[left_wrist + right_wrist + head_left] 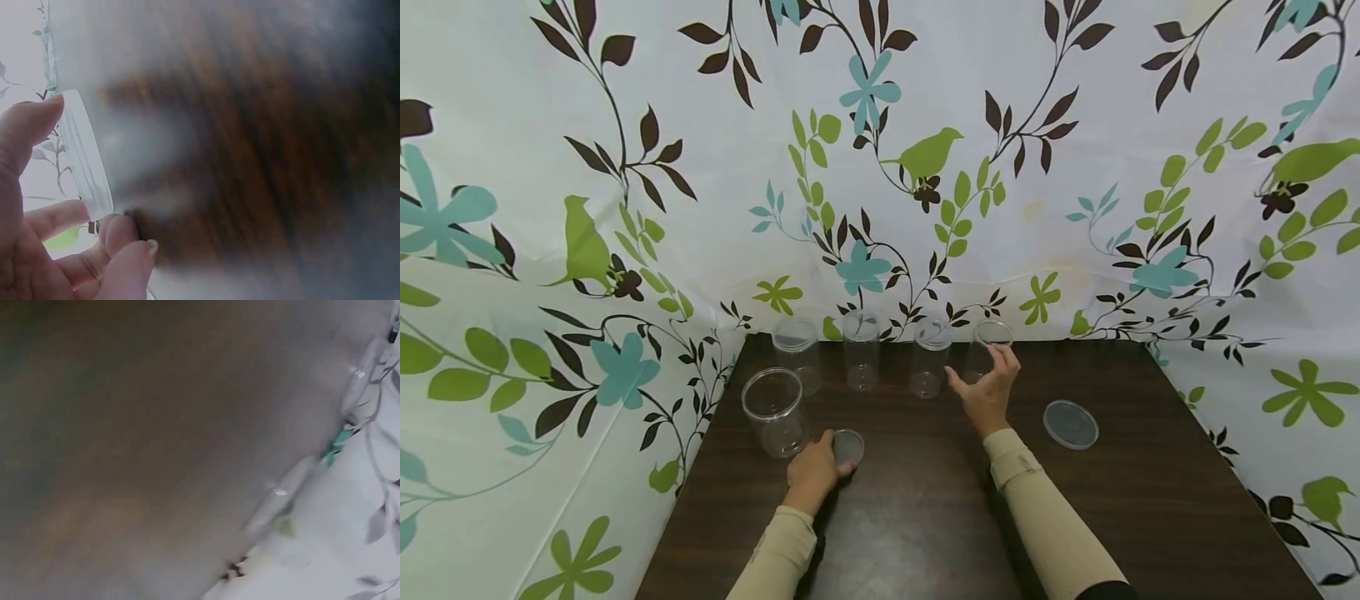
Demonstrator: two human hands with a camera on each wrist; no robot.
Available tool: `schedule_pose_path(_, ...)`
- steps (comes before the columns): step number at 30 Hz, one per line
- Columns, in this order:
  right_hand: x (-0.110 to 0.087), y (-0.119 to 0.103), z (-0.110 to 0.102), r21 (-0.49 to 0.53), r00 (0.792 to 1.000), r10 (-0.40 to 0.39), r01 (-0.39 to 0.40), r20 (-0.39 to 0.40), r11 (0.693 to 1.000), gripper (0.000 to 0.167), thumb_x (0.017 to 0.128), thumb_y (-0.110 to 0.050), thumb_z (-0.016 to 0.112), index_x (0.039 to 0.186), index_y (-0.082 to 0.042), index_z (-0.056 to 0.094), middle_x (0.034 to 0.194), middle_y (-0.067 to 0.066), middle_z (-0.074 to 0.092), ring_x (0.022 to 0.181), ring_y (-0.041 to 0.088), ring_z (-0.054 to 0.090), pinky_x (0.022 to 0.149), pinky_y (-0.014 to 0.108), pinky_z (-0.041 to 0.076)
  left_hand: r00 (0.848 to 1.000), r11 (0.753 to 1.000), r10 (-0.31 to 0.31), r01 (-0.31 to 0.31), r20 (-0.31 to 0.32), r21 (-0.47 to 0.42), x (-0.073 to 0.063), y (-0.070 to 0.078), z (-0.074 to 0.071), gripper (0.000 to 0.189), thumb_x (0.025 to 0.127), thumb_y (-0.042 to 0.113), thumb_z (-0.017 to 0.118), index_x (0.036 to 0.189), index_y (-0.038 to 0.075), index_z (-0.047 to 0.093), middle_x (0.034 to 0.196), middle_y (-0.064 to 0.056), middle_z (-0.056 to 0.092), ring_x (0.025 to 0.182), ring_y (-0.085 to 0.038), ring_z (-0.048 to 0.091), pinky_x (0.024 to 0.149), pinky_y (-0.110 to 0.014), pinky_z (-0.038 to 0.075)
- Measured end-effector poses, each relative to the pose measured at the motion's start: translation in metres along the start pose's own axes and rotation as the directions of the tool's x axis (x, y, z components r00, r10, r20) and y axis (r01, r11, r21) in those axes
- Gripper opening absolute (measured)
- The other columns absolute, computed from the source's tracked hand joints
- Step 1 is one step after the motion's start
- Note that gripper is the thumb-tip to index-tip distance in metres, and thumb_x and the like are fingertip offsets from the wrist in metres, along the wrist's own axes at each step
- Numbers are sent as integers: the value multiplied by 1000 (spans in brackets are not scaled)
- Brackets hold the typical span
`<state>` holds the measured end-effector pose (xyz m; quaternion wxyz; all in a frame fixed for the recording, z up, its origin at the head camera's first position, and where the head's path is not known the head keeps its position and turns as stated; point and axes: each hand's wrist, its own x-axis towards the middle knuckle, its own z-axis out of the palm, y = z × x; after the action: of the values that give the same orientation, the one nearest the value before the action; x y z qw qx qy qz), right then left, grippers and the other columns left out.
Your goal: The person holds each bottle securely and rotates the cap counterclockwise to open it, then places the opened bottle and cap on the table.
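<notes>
In the head view my left hand [814, 473] pinches a small clear plastic lid [848, 447] by its edge, low over the table. The left wrist view shows this lid [87, 156] side-on between the thumb and fingers. My right hand [988, 396] reaches to an open clear jar [994, 332] at the far edge, rightmost in the back row. Its thumb is spread to the jar's left, seemingly apart from it, with the fingers at the jar's right; contact is unclear. The right hand is outside the blurred right wrist view.
Three more clear jars, a left one [796, 350], a middle one [861, 350] and a right one [931, 354], complete the back row. A wider open jar [775, 421] stands beside my left hand. A larger lid [1071, 424] lies at right on the dark table [917, 517].
</notes>
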<state>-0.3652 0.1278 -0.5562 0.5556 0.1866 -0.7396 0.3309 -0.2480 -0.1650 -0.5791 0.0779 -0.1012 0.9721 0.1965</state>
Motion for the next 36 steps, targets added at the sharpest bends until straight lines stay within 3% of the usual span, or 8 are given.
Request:
schedule_pose_path(4, 3, -10, 12, 60, 979, 52, -65, 196, 996, 96, 76, -17, 91, 143, 9, 27, 138, 35, 34, 124, 49, 42, 103, 54, 39, 1000, 1000, -1, 1, -2, -9, 0, 1, 1, 77, 79, 49, 84, 141, 14, 53, 113, -26, 66, 90, -46, 67, 60, -54, 53)
schedule_pose_path(7, 2, -15, 22, 62, 910, 225, -262, 348, 963, 109, 76, -12, 91, 151, 9, 16, 147, 37, 27, 134, 48, 37, 108, 56, 36, 1000, 1000, 6, -6, -4, -15, 0, 3, 2, 75, 79, 48, 85, 138, 14, 54, 110, -26, 65, 89, -46, 66, 59, -54, 53)
schedule_pose_path(9, 2, -17, 28, 59, 822, 364, -431, 437, 901, 112, 80, -13, 88, 155, 8, 8, 153, 36, 22, 141, 48, 31, 114, 56, 29, 1000, 1000, 7, -7, -5, -17, -1, 4, 2, 74, 79, 48, 85, 138, 15, 54, 109, -26, 65, 88, -45, 66, 58, -54, 52)
schedule_pose_path(14, 1, -15, 37, -13, 549, 599, -731, 583, 682, 111, 88, -17, 81, 158, 4, -2, 160, 35, 18, 147, 47, 25, 117, 56, 25, 1000, 1000, 3, -3, -8, -22, -1, 7, 3, 75, 79, 48, 85, 139, 15, 54, 110, -26, 65, 89, -46, 66, 58, -55, 52)
schedule_pose_path(17, -2, -11, 37, -89, 462, 633, -761, 621, 643, 98, 90, -20, 79, 156, 5, 11, 154, 35, 31, 143, 47, 33, 115, 57, 28, 1000, 1000, 4, -4, -3, -25, -1, 8, 3, 76, 79, 48, 85, 139, 15, 54, 111, -26, 65, 89, -46, 66, 59, -55, 53)
schedule_pose_path(22, -5, -12, 31, -95, 459, 618, -750, 638, 654, 77, 92, -22, 77, 146, 5, 31, 143, 30, 44, 136, 44, 41, 113, 55, 31, 1000, 1000, 3, -3, 4, -13, -1, 8, 3, 77, 80, 49, 84, 142, 16, 53, 114, -26, 65, 91, -45, 66, 60, -54, 53)
schedule_pose_path(29, -6, -34, 6, -49, 413, 613, -802, 674, 595, 78, 90, -26, 79, 147, 2, 33, 139, 25, 48, 132, 40, 45, 109, 55, 37, 1000, 999, 15, -16, 15, 44, -5, 5, -4, 85, 79, 54, 82, 147, 13, 52, 113, -26, 68, 88, -42, 68, 60, -51, 54)
schedule_pose_path(36, 1, -58, -18, -29, 410, 522, -765, 748, 643, 77, 90, -28, 79, 147, 1, 36, 135, 22, 53, 125, 37, 53, 101, 55, 44, 981, 994, 103, -99, -162, 36, -6, 4, -16, 89, 72, 56, 83, 142, 7, 57, 90, -24, 71, 70, -36, 68, 55, -46, 52)
